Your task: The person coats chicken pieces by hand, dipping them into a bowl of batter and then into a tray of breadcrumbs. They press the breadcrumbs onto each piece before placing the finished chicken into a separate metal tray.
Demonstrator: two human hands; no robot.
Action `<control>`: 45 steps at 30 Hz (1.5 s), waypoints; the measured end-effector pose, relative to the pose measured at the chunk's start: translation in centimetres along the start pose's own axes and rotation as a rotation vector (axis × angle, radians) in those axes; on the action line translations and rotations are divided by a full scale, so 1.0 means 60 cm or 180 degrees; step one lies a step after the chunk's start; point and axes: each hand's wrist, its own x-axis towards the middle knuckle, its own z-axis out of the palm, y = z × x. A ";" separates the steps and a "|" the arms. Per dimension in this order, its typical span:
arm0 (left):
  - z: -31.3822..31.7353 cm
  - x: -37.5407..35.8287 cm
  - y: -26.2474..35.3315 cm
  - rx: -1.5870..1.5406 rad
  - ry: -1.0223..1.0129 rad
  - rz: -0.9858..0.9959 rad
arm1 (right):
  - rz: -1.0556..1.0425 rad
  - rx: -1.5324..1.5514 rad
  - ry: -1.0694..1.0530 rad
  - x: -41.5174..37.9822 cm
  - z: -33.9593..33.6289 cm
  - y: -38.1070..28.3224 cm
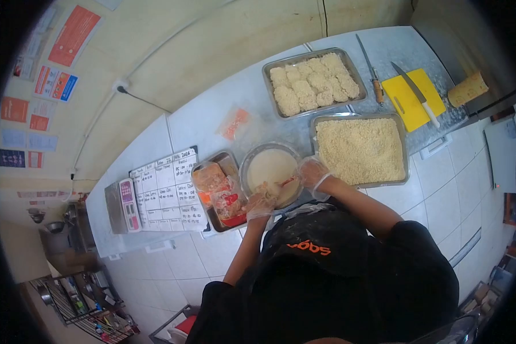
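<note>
- The left hand (259, 207), gloved, is held at the 7 o'clock rim of the batter bowl (271, 167), its fingers curled around a pale battered piece (268, 189) just inside that rim.
- The right hand (314, 174), also gloved, is placed at the bowl's 3 o'clock rim; its fingers appear closed on something with a red-orange part, but what is pinched cannot be told.
- Risk, slip: a wet coated piece is judged likely to slide from a gloved grip. It would fall into the batter and splash it, or land on the counter (212, 120).
- Risk, tipping: the bowl stands near the counter's front edge at 6 o'clock. Downward pressure on its near rim could tilt it toward the person.
- Risk, contamination: batter dripping at 3 o'clock could clump the crumbs in the breadcrumb tray (361, 150), which stands just beside the bowl.
- Risk, adjacent tray: the tray of bagged raw pieces (221, 192) touches or nearly touches the bowl at 9 o'clock and could be nudged by the left forearm.
- Open room: bare counter lies at 11 o'clock, around a small orange packet (234, 122).
- Restricted room: at 1 o'clock stands the tray of breaded pieces (311, 83). Beyond it lie two knives (370, 70) and a yellow cutting board (413, 98), well apart from both hands.
- At 9 o'clock, a written schedule sheet (167, 192) and a scale (122, 205) take up the far end of the counter.
</note>
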 end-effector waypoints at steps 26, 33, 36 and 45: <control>-0.040 0.112 -0.066 0.0913 -0.0164 0.0025 | 0.1483 0.0097 0.1333 -0.131 -0.112 0.177; -0.111 0.063 -0.046 0.0849 0.0315 0.0426 | 0.3428 -0.1270 0.1101 -0.373 -0.099 0.444; -0.155 0.035 -0.004 0.0634 0.0392 0.0084 | 0.3100 -0.1115 0.0894 -0.405 -0.017 0.525; -0.221 0.039 0.195 -0.0292 0.0038 0.0118 | 0.2835 -0.0508 0.0880 -0.319 -0.182 0.416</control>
